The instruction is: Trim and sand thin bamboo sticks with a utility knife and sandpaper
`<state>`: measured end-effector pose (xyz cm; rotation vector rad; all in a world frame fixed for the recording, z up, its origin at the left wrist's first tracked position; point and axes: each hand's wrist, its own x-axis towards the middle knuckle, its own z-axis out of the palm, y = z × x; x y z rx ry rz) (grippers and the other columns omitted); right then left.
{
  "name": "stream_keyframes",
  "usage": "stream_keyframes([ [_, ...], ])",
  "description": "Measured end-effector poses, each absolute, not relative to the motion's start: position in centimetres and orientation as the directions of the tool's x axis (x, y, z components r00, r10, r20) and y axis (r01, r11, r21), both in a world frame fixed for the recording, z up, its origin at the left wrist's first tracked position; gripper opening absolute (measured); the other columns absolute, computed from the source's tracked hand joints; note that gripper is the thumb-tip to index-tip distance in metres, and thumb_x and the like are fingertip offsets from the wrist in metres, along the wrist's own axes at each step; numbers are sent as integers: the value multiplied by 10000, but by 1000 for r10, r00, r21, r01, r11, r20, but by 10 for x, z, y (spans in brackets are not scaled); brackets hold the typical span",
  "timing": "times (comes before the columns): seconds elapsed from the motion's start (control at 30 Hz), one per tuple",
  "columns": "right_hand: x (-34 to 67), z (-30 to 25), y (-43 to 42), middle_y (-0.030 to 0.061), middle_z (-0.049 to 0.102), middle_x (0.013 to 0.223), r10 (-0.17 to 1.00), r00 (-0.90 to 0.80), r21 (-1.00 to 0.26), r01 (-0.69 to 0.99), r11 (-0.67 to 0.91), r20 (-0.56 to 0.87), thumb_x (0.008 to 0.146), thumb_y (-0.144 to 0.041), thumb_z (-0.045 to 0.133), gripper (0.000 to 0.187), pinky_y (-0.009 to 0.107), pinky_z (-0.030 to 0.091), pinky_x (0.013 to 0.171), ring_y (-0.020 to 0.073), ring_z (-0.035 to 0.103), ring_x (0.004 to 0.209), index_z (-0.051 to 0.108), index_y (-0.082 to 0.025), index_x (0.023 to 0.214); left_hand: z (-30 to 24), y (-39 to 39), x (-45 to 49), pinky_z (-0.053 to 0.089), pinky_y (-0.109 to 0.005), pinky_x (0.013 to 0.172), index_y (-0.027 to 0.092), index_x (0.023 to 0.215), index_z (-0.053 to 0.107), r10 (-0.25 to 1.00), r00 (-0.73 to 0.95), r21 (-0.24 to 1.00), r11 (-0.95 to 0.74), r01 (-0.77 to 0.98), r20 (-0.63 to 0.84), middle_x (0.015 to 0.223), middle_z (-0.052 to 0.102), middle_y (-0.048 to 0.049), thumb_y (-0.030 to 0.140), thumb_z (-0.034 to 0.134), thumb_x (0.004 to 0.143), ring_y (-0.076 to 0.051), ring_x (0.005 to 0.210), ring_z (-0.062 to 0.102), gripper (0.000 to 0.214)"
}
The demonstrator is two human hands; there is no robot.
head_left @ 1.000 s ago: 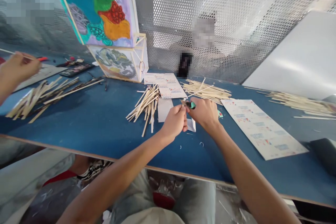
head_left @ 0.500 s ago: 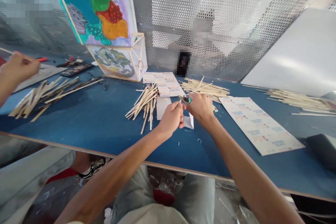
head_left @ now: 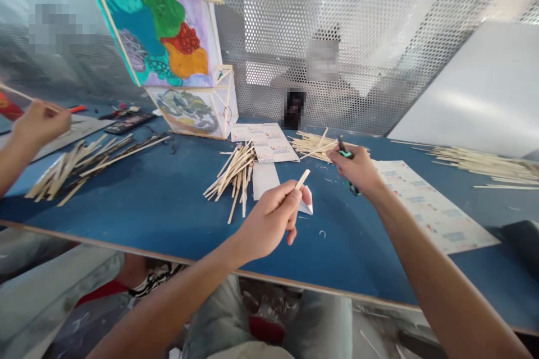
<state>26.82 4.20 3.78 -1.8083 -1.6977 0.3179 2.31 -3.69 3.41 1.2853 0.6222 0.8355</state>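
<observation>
My left hand (head_left: 275, 219) pinches a short, flat wooden stick (head_left: 302, 179) between thumb and fingers, its end pointing up and away from me. Off to the right, my right hand (head_left: 360, 171) is closed around pliers (head_left: 346, 154) with dark metal and black-and-teal handles, held apart from the stick. Behind my right fingers lies a pile of wooden sticks (head_left: 311, 143); whether one of them touches the fingers I cannot tell. A second loose bundle of sticks (head_left: 233, 174) rests left of my left hand, beside a printed white sheet (head_left: 269, 143) and a white paper piece (head_left: 265, 179).
A painted panel (head_left: 168, 39) stands on a stick-framed box (head_left: 189, 109) at the back left. At far left another person's hand (head_left: 42, 123) holds a thin stick above more sticks (head_left: 63, 171). Rightward lie a printed board (head_left: 421, 196), further sticks (head_left: 475, 161) and a dark object (head_left: 522, 247).
My hands have parted. The right one moved right with the pliers, away from the stick; the left came nearer to me and turned, showing the short stick.
</observation>
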Motion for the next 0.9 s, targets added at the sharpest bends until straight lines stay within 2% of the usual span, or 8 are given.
stream_keyframes([
  [0.13, 248, 51, -11, 20, 671, 775, 962, -69, -750, 612, 250, 264, 979, -518, 504, 373, 277, 404, 477, 120, 485, 500, 710, -217, 1055, 40, -46, 21, 354, -198, 455, 220, 1050, 631, 830, 558, 995, -69, 73, 17, 550, 326, 94, 478, 415, 1070, -82, 433, 355, 337],
  [0.23, 234, 60, -42, 9, 699, 778, 892, -163, -771, 453, 448, 422, 947, -402, 650, 199, 276, 414, 494, 119, 513, 532, 736, -231, 1001, 49, -50, 18, 286, -211, 470, 229, 1033, 632, 843, 536, 940, -218, 261, 47, 523, 321, 92, 453, 371, 1087, -86, 439, 357, 348],
  [0.33, 226, 60, -57, -18, 720, 767, 810, -149, -625, 562, 541, 567, 903, -248, 715, 67, 269, 456, 553, 122, 589, 592, 739, -247, 966, 56, -54, 18, 243, -231, 483, 215, 1030, 621, 835, 542, 892, -315, 326, 97, 525, 334, 94, 352, 358, 1095, -88, 444, 309, 304],
  [0.43, 225, 54, -60, -20, 749, 807, 733, -189, -440, 693, 571, 654, 871, -140, 707, 146, 263, 488, 615, 124, 663, 648, 717, -237, 981, 58, -57, 20, 214, -257, 495, 196, 945, 592, 827, 548, 838, -382, 388, 123, 533, 366, 88, 241, 383, 1068, -90, 443, 305, 247],
  [0.53, 229, 49, -57, 1, 759, 834, 652, -345, -221, 748, 625, 675, 838, -63, 654, 201, 287, 493, 646, 154, 697, 699, 677, -209, 975, 52, -56, 23, 200, -275, 513, 206, 834, 532, 833, 538, 800, -409, 438, 131, 531, 389, 82, 148, 418, 1007, -92, 434, 319, 216],
  [0.63, 231, 47, -54, 23, 729, 781, 604, -471, -55, 758, 650, 643, 821, -56, 604, 162, 320, 470, 611, 184, 671, 652, 629, -190, 909, 43, -51, 26, 235, -274, 557, 203, 867, 551, 829, 545, 772, -429, 468, 130, 595, 499, 57, 54, 444, 916, -102, 484, 409, 190],
  [0.77, 228, 40, -53, 16, 726, 774, 612, -395, -102, 780, 617, 685, 844, -71, 574, 168, 301, 466, 604, 164, 649, 616, 615, -211, 927, 39, -51, 29, 255, -280, 583, 196, 970, 582, 835, 538, 773, -416, 479, 116, 664, 574, 29, 98, 410, 975, -123, 549, 488, 198],
  [0.9, 226, 31, -53, -3, 701, 690, 666, -162, -216, 868, 447, 728, 865, -197, 619, 58, 292, 425, 553, 159, 615, 553, 612, -246, 896, 44, -57, 33, 226, -277, 524, 201, 1013, 588, 858, 498, 848, -353, 396, 125, 550, 400, 80, 293, 341, 1087, -109, 444, 364, 273],
])
